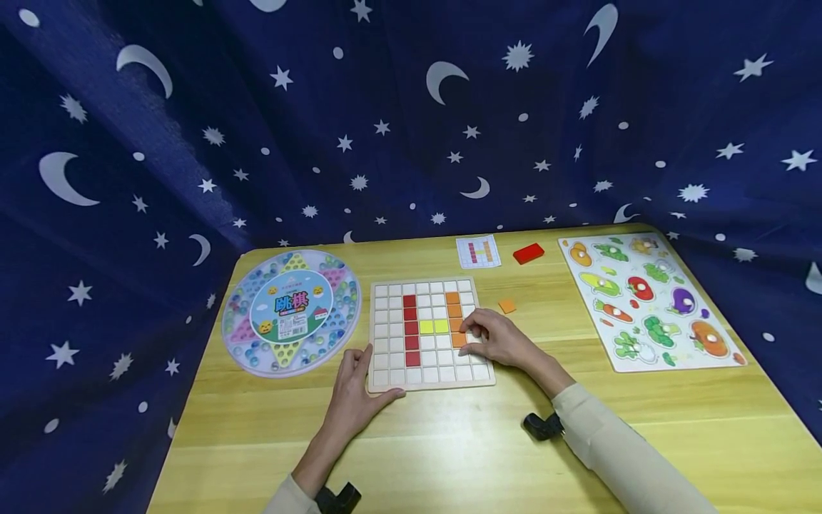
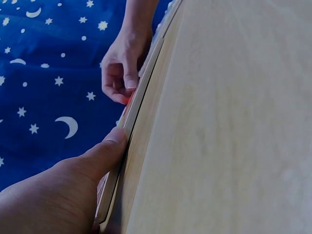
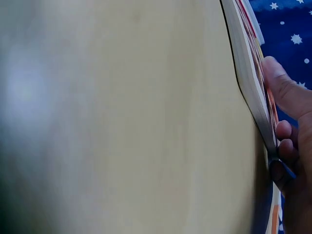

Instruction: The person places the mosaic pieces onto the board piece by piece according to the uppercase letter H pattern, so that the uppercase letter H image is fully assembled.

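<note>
A square wooden grid board [image 1: 424, 386] lies on the table with a column of red tiles [image 1: 412, 328], two yellow tiles [image 1: 433, 326] and a column of orange tiles [image 1: 453, 298]. My left hand [image 1: 353, 396] touches the board's near left corner, with the thumb stretched along the near edge and the fingers by the left side. At the lowest orange tile [image 1: 458, 340], the bent fingers and thumb of my right hand [image 1: 497, 337] pinch its right part. In the right wrist view, the thumb [image 3: 285, 87] lies over the board's edge and the other fingers are curled.
One loose orange tile [image 1: 507, 306] lies right of the board. Behind are a pattern card [image 1: 478, 263] and a red block [image 1: 529, 253]. A round marble game box [image 1: 292, 314] stands left, a vegetable puzzle board [image 1: 613, 357] right. A starry blue curtain [image 1: 411, 121] hangs behind the table.
</note>
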`<state>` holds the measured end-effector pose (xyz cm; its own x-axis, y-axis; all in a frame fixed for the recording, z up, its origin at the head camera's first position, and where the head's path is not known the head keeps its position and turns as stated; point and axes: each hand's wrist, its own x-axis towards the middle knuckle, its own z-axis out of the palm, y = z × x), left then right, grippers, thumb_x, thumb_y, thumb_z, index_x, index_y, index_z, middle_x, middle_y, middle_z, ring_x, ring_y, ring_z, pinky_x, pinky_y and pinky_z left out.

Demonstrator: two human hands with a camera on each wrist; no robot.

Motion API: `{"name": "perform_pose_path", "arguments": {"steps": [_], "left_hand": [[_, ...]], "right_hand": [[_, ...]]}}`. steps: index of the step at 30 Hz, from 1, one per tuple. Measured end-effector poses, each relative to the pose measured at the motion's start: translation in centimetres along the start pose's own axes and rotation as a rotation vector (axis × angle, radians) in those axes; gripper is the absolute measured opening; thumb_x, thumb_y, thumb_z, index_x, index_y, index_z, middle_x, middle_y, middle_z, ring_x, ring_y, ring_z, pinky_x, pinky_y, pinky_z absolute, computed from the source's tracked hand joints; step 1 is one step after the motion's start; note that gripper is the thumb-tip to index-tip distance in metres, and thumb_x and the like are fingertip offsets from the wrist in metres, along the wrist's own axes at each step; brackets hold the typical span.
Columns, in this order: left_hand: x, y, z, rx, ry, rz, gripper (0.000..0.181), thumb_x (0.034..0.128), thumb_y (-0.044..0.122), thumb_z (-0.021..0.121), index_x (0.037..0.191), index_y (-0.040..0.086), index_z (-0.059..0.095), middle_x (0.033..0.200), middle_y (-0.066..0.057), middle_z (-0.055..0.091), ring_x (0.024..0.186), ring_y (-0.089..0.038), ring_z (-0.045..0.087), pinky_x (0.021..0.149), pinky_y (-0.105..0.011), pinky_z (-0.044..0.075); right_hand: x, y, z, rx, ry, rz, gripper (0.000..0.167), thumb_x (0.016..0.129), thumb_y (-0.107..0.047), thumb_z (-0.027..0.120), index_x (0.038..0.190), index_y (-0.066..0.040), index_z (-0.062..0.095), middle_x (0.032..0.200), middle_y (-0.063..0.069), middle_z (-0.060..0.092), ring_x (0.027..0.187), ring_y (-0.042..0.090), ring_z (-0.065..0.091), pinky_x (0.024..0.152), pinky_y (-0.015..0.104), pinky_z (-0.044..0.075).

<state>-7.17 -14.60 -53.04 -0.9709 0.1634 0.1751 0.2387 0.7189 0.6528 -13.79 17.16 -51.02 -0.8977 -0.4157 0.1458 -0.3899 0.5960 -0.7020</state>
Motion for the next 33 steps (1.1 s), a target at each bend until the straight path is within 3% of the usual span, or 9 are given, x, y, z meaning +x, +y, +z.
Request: {"name": "perform_pose_path", "arguments": {"steps": [4, 8, 16, 25, 33], "left_hand": [[-0.2, -0.1, 0.1, 0.005, -0.006, -0.005, 0.107, 0.0655, 0.053, 0.086, 0.146, -0.002, 0.042, 0.111, -0.007, 0.044, 0.093, -0.015, 0.041, 0.079, -0.031, 0.041], [-0.2, -0.2, 0.1, 0.013, -0.011, -0.004, 0.107, 0.0659, 0.054, 0.085, 0.146, -0.001, 0.042, 0.111, -0.007, 0.043, 0.094, -0.015, 0.042, 0.081, -0.033, 0.043], [-0.2, -0.3, 0.1, 0.013, -0.013, -0.003, 0.107, 0.0663, 0.054, 0.085, 0.146, -0.002, 0.042, 0.111, -0.007, 0.044, 0.093, -0.016, 0.041, 0.081, -0.033, 0.042], [-0.2, -0.4, 0.2, 0.020, 0.013, 0.029, 0.105, 0.0652, 0.052, 0.087, 0.145, -0.002, 0.044, 0.110, -0.008, 0.044, 0.092, -0.015, 0.042, 0.079, -0.032, 0.043], [0.0, -0.5, 0.2, 0.031, 0.026, 0.044, 0.105, 0.0647, 0.053, 0.087, 0.144, -0.002, 0.045, 0.110, -0.008, 0.044, 0.090, -0.014, 0.042, 0.078, -0.031, 0.043]], "right_hand": [[-0.2, 0.1, -0.7, 0.007, -0.001, 0.039, 0.032, 0.074, -0.026, 0.085, 0.096, -0.013, 0.066, 0.079, 0.003, 0.053, 0.071, 0.015, 0.047, 0.065, 0.024, 0.039], [-0.4, 0.7, -1.9, -0.050, 0.049, 0.075, 0.031, 0.077, -0.024, 0.084, 0.101, -0.013, 0.066, 0.081, 0.003, 0.055, 0.074, 0.016, 0.049, 0.067, 0.027, 0.039], [-0.9, 3.5, -4.4, -0.177, 0.159, 0.120, 0.056, 0.080, -0.019, 0.082, 0.128, -0.007, 0.058, 0.095, 0.009, 0.053, 0.080, 0.019, 0.045, 0.070, 0.032, 0.037], [-1.2, 5.0, -5.1, -0.194, 0.167, 0.122, 0.051, 0.081, -0.019, 0.081, 0.124, -0.001, 0.061, 0.097, 0.010, 0.052, 0.078, 0.016, 0.042, 0.067, 0.027, 0.036], [-1.0, 5.2, -5.2, -0.195, 0.160, 0.120, 0.038, 0.083, -0.018, 0.079, 0.115, -0.003, 0.067, 0.095, 0.008, 0.052, 0.075, 0.014, 0.040, 0.067, 0.027, 0.036]]}}
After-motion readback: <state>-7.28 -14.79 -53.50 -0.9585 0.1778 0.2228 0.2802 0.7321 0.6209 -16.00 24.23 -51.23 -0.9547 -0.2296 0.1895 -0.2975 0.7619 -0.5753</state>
